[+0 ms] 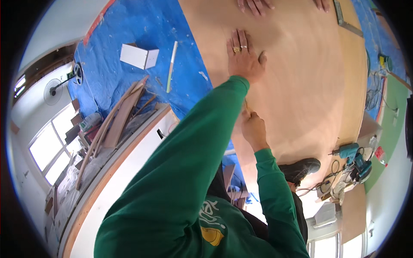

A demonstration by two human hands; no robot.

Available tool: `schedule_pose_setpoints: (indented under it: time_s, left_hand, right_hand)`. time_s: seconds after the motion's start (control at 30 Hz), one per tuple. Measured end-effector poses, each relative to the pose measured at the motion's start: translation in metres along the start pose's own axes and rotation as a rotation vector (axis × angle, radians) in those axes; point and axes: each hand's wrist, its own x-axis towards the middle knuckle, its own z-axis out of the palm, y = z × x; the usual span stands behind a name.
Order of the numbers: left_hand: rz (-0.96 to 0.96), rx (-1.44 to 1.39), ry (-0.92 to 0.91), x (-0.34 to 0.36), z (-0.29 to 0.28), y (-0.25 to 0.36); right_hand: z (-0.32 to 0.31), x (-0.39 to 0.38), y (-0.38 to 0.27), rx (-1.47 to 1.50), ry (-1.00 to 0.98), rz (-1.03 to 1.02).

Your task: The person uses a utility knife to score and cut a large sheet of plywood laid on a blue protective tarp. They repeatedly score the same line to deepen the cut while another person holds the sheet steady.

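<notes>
A large light-brown wooden sheet (pixel 301 86) lies before me. My left hand (pixel 246 62) rests on it palm down, fingers stretched forward and thumb apart, with rings on two fingers. Closer to me, by the sheet's left edge, my right hand (pixel 254 130) is closed in a fist. A thin tan piece shows just ahead of that fist, partly behind my left sleeve (pixel 185 150), so its kind is unclear. Across the sheet, another person's hand (pixel 256 6) touches the far part, and more fingers (pixel 322 4) show to its right.
A metal angle bar (pixel 344 21) lies at the far right. My black shoe (pixel 303 169) is on the sheet near a teal power drill (pixel 346 151) with cords. Blue sheeting (pixel 159 26) covers the left floor, holding a white box (pixel 138 56) and a thin strip (pixel 172 66). Wood planks (pixel 122 114) lean leftward.
</notes>
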Motion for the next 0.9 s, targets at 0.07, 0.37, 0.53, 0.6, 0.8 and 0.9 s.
schedule_pose_setpoints:
  time_s: [0.07, 0.37, 0.53, 0.6, 0.8, 0.9]
  left_hand:
    - [0.003, -0.018, -0.008, 0.000, 0.004, 0.000]
    - [0.007, -0.049, 0.069, 0.000, 0.003, -0.003]
    - [0.060, -0.149, 0.059, -0.012, -0.004, -0.009]
    - [0.150, -0.152, 0.052, -0.002, -0.010, -0.014]
    - [0.210, -0.032, -0.171, -0.031, -0.050, -0.074]
    - [0.236, 0.056, -0.373, -0.030, -0.077, -0.067]
  right_hand:
    - [0.000, 0.002, 0.009, 0.021, -0.031, -0.056]
    - [0.008, -0.037, 0.028, 0.118, 0.176, -0.226]
    - [0.010, -0.042, 0.031, 0.046, 0.204, -0.240]
    - [-0.008, -0.027, 0.016, -0.006, 0.212, -0.239]
    - [-0.022, -0.045, -0.028, 0.239, -0.083, 0.115]
    - [-0.005, -0.039, -0.003, 0.005, 0.203, -0.129]
